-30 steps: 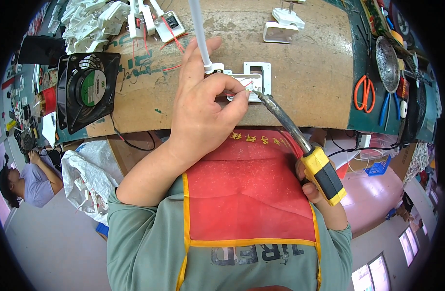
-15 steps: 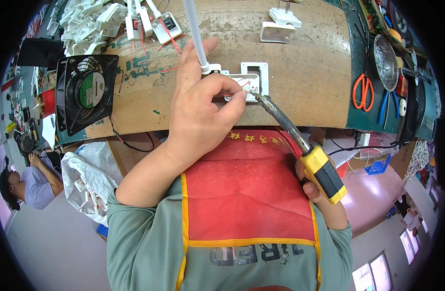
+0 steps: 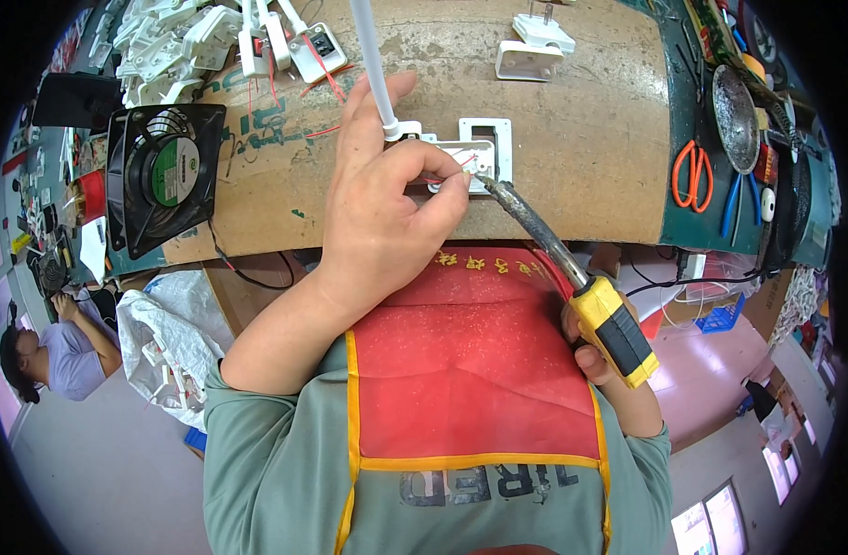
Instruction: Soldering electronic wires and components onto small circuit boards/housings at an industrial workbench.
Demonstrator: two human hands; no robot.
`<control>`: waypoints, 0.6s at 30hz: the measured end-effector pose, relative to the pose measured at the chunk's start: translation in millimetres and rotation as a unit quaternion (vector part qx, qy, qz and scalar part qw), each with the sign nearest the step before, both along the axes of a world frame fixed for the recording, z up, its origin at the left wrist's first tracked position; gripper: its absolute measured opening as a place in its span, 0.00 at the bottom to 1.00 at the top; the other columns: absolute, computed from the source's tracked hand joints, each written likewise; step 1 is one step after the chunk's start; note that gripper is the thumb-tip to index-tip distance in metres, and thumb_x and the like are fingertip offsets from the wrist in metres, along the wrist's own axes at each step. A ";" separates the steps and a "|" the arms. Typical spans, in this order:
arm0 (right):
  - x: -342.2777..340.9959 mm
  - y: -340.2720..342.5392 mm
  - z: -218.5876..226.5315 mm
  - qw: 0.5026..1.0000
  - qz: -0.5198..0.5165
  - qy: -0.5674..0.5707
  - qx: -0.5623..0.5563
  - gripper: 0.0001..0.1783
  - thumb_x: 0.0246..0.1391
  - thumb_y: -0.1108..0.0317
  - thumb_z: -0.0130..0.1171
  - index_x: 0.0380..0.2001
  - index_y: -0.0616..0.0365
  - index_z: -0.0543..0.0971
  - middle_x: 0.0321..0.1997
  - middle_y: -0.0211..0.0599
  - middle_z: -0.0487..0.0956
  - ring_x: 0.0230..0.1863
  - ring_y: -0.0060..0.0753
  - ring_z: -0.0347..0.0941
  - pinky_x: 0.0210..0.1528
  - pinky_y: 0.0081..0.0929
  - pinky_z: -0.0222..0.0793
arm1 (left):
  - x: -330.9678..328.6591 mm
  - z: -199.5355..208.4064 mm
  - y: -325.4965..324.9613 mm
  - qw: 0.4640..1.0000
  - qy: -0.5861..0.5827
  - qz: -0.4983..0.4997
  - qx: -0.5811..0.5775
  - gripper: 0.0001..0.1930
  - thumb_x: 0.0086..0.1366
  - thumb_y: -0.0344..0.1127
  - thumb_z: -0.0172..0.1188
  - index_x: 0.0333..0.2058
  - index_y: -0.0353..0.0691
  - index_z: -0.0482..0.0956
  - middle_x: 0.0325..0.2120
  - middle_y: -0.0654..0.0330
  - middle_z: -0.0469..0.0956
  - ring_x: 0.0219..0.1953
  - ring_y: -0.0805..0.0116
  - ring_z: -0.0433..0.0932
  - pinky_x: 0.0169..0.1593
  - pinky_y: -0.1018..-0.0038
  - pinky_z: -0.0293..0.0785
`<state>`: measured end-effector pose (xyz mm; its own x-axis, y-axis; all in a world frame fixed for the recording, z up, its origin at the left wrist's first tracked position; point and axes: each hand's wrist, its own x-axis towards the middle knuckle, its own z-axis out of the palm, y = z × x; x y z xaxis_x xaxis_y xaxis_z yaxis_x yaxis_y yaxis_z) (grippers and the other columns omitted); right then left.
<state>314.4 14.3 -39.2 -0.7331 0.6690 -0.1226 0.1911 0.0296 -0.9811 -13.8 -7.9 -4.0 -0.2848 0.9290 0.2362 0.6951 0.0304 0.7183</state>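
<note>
My left hand is closed in a pinch, thumb and index fingertip together on a thin red wire. Under the fingertips lies a small open white plastic housing, partly hidden by the hand. From its left side a white tube rises, passing in front of my outstretched fingers. My right hand grips a soldering iron by its yellow and black handle. The iron's dark tip reaches the housing right beside my left fingertips; whether it touches the wire is too small to tell.
A black fan stands at the left, with white plastic parts heaped behind it. White brackets sit at the far side. Orange-handled scissors and a round metal pan lie right. Another person sits far left.
The soldering iron's handle has shifted very slightly to the left, its tip staying at the housing. My left hand keeps its place.
</note>
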 end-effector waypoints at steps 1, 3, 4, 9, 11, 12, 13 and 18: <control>-0.7 1.2 0.2 1.000 0.010 0.007 -0.012 0.30 0.39 0.49 0.74 0.39 0.60 0.79 0.26 0.35 0.77 0.25 0.42 0.73 0.29 0.33 0.69 | 0.0 0.2 -0.2 1.000 -0.009 0.000 -0.001 0.04 0.53 0.29 0.69 0.26 0.40 0.82 0.62 0.45 0.67 0.68 0.44 0.62 0.64 0.61 0.63; -1.5 2.5 2.2 0.999 0.019 0.014 -0.024 0.30 0.39 0.49 0.74 0.38 0.60 0.79 0.26 0.35 0.77 0.25 0.43 0.73 0.29 0.34 0.69 | 0.0 -0.7 -0.1 1.000 -0.010 0.000 -0.001 0.04 0.53 0.29 0.69 0.26 0.40 0.82 0.62 0.45 0.67 0.68 0.44 0.61 0.64 0.61 0.63; -2.2 3.1 4.1 1.000 0.017 0.004 -0.005 0.29 0.40 0.49 0.74 0.38 0.59 0.79 0.26 0.36 0.77 0.25 0.43 0.74 0.29 0.34 0.69 | 0.2 -1.1 0.1 1.000 -0.011 0.001 -0.001 0.04 0.53 0.29 0.69 0.26 0.40 0.82 0.62 0.45 0.67 0.68 0.44 0.61 0.64 0.61 0.63; 0.9 1.9 6.1 0.996 -0.003 0.083 -0.029 0.22 0.46 0.53 0.72 0.34 0.58 0.78 0.27 0.37 0.77 0.25 0.41 0.74 0.28 0.33 0.68 | 0.4 0.5 1.6 1.000 -0.004 0.001 -0.003 0.04 0.53 0.29 0.69 0.26 0.40 0.82 0.62 0.45 0.67 0.68 0.44 0.61 0.64 0.61 0.62; -1.4 1.7 3.2 0.982 -0.049 0.171 -0.056 0.20 0.49 0.55 0.71 0.33 0.58 0.77 0.28 0.37 0.76 0.25 0.36 0.72 0.27 0.30 0.67 | 1.5 0.7 3.2 1.000 -0.002 -0.001 -0.003 0.04 0.53 0.29 0.69 0.26 0.40 0.82 0.62 0.45 0.67 0.68 0.44 0.61 0.64 0.61 0.62; -1.6 1.7 2.8 0.972 -0.075 0.210 -0.077 0.20 0.51 0.54 0.71 0.32 0.59 0.76 0.29 0.37 0.75 0.25 0.33 0.71 0.27 0.28 0.67 | 2.5 1.1 4.0 1.000 -0.007 0.002 -0.005 0.04 0.53 0.29 0.69 0.26 0.40 0.82 0.63 0.45 0.67 0.68 0.44 0.61 0.65 0.61 0.62; -6.3 -0.5 6.8 0.965 -0.111 0.226 -0.078 0.25 0.53 0.47 0.68 0.34 0.61 0.75 0.30 0.35 0.74 0.27 0.29 0.70 0.27 0.25 0.65 | 3.7 1.9 4.7 1.000 -0.012 0.001 -0.005 0.04 0.53 0.29 0.69 0.26 0.40 0.82 0.63 0.45 0.67 0.68 0.44 0.61 0.65 0.61 0.62; -6.0 24.2 28.3 0.964 -0.207 0.159 -0.036 0.45 0.51 0.36 0.64 0.59 0.60 0.66 0.23 0.25 0.65 0.21 0.21 0.61 0.23 0.23 0.58 | 4.3 3.3 2.4 0.999 -0.036 -0.002 -0.026 0.05 0.51 0.28 0.69 0.24 0.40 0.81 0.63 0.44 0.65 0.67 0.41 0.61 0.64 0.59 0.62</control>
<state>308.4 38.5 -10.9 -0.4122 0.9111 0.0077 -0.1400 -0.0550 -0.9886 -9.6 -5.5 -0.7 -0.2964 0.9403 0.1672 0.6420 0.0666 0.7638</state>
